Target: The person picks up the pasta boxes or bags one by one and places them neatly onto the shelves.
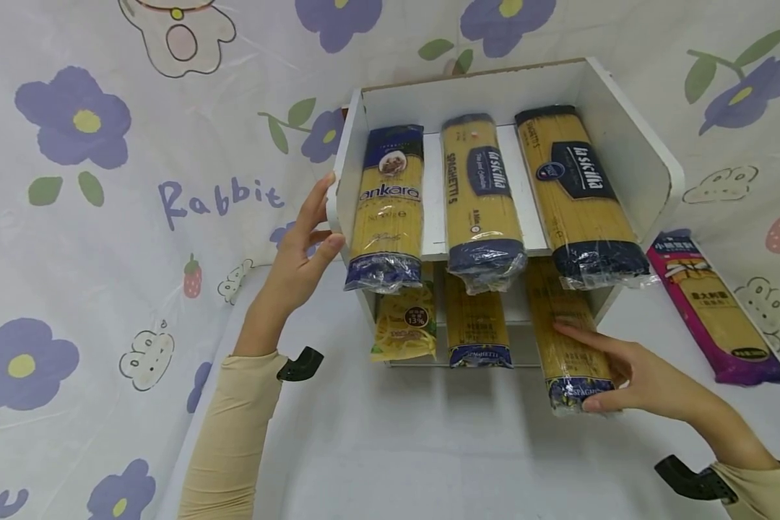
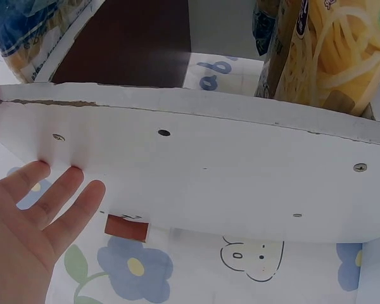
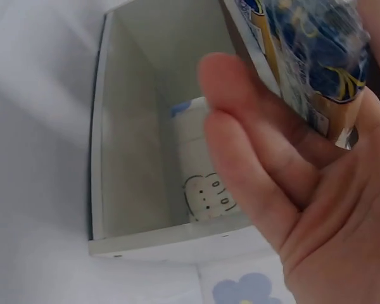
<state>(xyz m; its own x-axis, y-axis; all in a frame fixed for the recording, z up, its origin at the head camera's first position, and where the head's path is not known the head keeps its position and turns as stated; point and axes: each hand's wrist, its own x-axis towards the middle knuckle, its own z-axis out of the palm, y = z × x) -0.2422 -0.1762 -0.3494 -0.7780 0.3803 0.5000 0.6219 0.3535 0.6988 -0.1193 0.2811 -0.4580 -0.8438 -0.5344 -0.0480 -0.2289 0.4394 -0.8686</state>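
My right hand point(image 1: 650, 379) grips a spaghetti pack point(image 1: 575, 347) with a blue lower end, its thumb near that end and a finger lying over the front. This pack juts out at the right of the lower tier of a white two-tier shelf point(image 1: 646, 155). In the right wrist view the pack's crinkled blue wrapper point(image 3: 329, 57) shows beside the palm. The left hand point(image 1: 299, 263) rests against the shelf's left side; in the left wrist view its fingertips touch the white panel point(image 2: 209, 171), spread and fairly straight.
On the upper tier lie an ankara pack point(image 1: 390, 209) and two la sicilia packs, one in the middle point(image 1: 481, 195), one at right point(image 1: 581, 191). Below are a yellow noodle pack point(image 1: 406, 325) and another spaghetti pack point(image 1: 477, 325). A pink-purple pasta pack point(image 1: 721, 310) lies right of the shelf.
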